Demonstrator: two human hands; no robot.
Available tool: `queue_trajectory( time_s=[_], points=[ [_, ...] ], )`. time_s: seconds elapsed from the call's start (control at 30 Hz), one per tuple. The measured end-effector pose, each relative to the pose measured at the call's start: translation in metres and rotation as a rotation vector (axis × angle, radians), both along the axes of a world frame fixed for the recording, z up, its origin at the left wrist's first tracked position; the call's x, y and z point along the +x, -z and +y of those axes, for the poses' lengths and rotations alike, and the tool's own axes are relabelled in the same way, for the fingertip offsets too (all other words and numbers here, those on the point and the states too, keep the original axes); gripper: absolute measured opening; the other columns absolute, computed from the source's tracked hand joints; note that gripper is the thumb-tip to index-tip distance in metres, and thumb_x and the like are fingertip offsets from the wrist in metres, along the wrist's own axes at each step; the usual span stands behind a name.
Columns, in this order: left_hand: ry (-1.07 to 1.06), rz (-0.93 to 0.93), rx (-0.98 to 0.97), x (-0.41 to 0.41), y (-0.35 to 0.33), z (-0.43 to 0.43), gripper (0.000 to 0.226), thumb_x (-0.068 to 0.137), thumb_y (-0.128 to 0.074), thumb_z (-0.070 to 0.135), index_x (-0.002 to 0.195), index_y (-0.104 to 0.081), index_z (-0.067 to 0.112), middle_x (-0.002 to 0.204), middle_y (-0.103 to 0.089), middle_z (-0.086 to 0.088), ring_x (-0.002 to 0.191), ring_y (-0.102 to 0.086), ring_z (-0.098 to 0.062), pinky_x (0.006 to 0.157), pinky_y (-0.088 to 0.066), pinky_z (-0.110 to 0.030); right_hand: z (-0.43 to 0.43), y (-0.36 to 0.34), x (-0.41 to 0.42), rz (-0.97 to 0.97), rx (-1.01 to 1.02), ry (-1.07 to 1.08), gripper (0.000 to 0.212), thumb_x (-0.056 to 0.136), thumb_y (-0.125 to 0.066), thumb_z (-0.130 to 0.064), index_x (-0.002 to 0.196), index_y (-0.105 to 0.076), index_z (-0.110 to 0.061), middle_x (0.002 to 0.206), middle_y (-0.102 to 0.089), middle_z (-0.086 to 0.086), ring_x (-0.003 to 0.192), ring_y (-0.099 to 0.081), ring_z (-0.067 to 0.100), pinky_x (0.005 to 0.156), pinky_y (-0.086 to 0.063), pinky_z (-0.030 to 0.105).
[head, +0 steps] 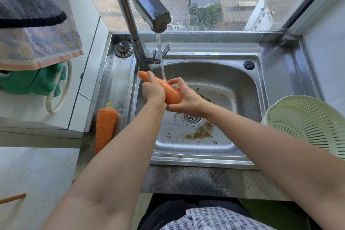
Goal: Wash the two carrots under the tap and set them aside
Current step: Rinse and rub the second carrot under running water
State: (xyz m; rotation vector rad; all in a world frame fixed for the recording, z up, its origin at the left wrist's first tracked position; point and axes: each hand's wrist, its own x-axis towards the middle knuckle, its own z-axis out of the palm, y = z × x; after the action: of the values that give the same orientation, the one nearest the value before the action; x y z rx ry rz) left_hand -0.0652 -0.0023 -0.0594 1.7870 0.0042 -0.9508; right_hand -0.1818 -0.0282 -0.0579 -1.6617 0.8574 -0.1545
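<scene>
Overhead tap spout, colander at right, sink front open

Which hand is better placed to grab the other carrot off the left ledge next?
Left. The second carrot lies left of the sink basin, nearer the left hand; the right hand would have to cross over. Both grip the held carrot.

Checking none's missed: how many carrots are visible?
2. One carrot is held by the left hand and right hand under the tap; the other carrot lies left of the sink. A darker thing beside it is unclear.
</scene>
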Motion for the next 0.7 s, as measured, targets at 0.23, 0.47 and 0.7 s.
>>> queue_trajectory(
  time_s=[0.23,0.47,0.7],
  points=[
    [0.128,-0.023,-0.161,-0.005,0.003,0.001,0.056,0.095,-0.053,0.039,0.130,-0.038,-0.003,0.117,-0.058,-0.015,0.105,-0.063,-0.029,0.094,-0.052,-0.045,-0.002,0.001,0.001,-0.019,0.057,0.081,0.069,0.079,-0.077,-0.009,0.132,-0.034,-0.022,0.111,-0.055,0.016,0.081,-0.066,0.029,0.070,-0.061,0.047],
    [-0.105,0.289,-0.133,0.007,-0.004,0.001,0.074,0.096,-0.019,0.066,0.109,-0.066,0.009,0.088,-0.074,-0.007,0.084,-0.071,-0.028,0.086,-0.057,-0.045,0.000,-0.007,-0.008,-0.107,0.557,-0.006,0.061,0.091,-0.066,-0.016,0.136,-0.027,-0.022,0.107,-0.063,0.020,0.081,-0.065,0.028,0.073,-0.051,0.041],
    [0.008,0.062,-0.176,-0.002,0.003,0.003,0.055,0.098,-0.044,0.052,0.125,-0.055,0.005,0.109,-0.068,-0.010,0.095,-0.067,-0.020,0.083,-0.054,-0.033,-0.003,-0.002,0.013,-0.004,0.304,0.164,0.044,0.105,-0.028,-0.046,0.123,-0.049,-0.012,0.087,-0.064,0.017,0.058,-0.063,0.022,0.050,-0.048,0.031]
  ],
)
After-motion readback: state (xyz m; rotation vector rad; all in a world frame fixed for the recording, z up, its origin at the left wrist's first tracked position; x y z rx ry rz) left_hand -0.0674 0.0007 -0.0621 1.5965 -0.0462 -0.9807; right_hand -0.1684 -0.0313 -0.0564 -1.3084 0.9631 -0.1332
